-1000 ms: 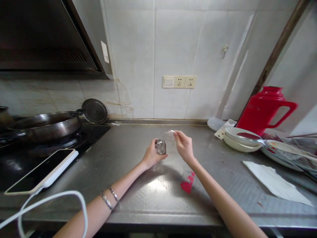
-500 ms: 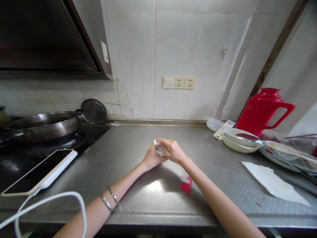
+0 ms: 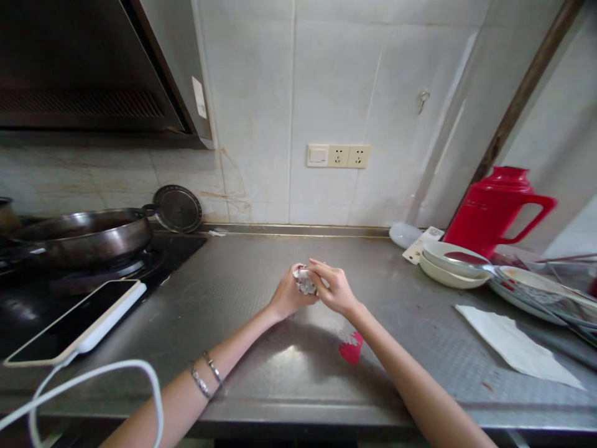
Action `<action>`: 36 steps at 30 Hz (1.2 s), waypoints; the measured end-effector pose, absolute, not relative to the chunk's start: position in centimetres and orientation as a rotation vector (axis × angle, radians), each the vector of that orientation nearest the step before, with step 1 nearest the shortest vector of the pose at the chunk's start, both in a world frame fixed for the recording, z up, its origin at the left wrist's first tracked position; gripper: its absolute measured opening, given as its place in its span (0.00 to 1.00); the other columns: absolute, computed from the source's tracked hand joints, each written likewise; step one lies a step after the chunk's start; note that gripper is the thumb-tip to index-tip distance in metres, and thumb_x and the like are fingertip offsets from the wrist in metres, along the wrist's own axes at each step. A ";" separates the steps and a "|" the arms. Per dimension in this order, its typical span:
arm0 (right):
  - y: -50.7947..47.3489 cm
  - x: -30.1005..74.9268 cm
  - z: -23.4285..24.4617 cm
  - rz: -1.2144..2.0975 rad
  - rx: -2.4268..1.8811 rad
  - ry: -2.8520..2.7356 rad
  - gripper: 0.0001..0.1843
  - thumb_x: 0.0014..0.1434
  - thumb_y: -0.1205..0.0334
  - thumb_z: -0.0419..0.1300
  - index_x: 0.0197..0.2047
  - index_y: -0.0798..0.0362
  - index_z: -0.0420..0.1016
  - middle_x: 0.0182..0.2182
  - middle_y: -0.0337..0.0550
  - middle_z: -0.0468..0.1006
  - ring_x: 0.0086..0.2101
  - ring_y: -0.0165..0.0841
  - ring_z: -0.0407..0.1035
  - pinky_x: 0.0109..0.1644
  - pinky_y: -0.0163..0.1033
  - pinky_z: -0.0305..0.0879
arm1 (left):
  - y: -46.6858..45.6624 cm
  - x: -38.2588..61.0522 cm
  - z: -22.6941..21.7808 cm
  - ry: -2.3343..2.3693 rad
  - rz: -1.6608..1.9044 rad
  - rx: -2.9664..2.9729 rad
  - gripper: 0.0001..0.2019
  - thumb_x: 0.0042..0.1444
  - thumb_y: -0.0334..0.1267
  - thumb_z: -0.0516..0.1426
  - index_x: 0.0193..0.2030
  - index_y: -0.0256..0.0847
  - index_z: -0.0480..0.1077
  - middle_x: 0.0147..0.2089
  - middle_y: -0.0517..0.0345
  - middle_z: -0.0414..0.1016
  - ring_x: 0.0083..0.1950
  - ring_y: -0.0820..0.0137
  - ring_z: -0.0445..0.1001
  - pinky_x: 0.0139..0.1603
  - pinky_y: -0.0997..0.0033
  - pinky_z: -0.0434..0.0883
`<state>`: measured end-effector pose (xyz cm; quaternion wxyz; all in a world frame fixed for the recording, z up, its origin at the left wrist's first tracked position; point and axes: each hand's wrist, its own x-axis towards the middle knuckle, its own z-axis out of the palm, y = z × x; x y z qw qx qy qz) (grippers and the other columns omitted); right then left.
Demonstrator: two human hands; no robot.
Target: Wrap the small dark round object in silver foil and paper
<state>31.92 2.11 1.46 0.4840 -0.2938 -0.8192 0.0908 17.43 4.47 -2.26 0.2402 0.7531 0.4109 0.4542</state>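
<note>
L hand, extended fwd, curls closed round sm. shiny object. R hand, arched alongside, pinches white piece at its rim.

No text is legible; marks on the red thermos are blurred.

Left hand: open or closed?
Closed: the left hand curls around a small silvery object, whose face shows beside the right hand. Some fingers are hidden.
</note>
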 end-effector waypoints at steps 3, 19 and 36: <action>2.3 32.1 1.5 0.358 -0.779 -1.849 0.13 0.62 0.57 0.52 0.34 0.49 0.78 0.28 0.42 0.79 0.40 0.41 0.75 0.46 0.42 0.68 | 4.6 17.2 -2.4 1.169 1.249 1.940 0.36 0.34 0.41 0.68 0.52 0.38 0.61 0.47 0.49 0.74 0.45 0.61 0.74 0.46 0.62 0.71; 3.8 31.5 -0.8 0.110 -0.813 -1.866 0.15 0.64 0.63 0.50 0.50 0.50 0.74 0.46 0.46 0.79 0.44 0.36 0.75 0.48 0.38 0.71 | 4.7 17.0 -1.9 1.211 1.272 1.921 0.34 0.36 0.42 0.68 0.52 0.37 0.65 0.40 0.53 0.77 0.39 0.65 0.76 0.39 0.70 0.71; 2.4 30.6 -0.4 -0.082 -0.482 -2.053 0.15 0.63 0.70 0.51 0.49 0.51 0.73 0.43 0.47 0.80 0.46 0.34 0.74 0.51 0.40 0.72 | 6.0 15.9 -2.2 1.232 1.323 1.931 0.25 0.39 0.37 0.64 0.47 0.37 0.66 0.36 0.56 0.78 0.36 0.67 0.76 0.38 0.71 0.70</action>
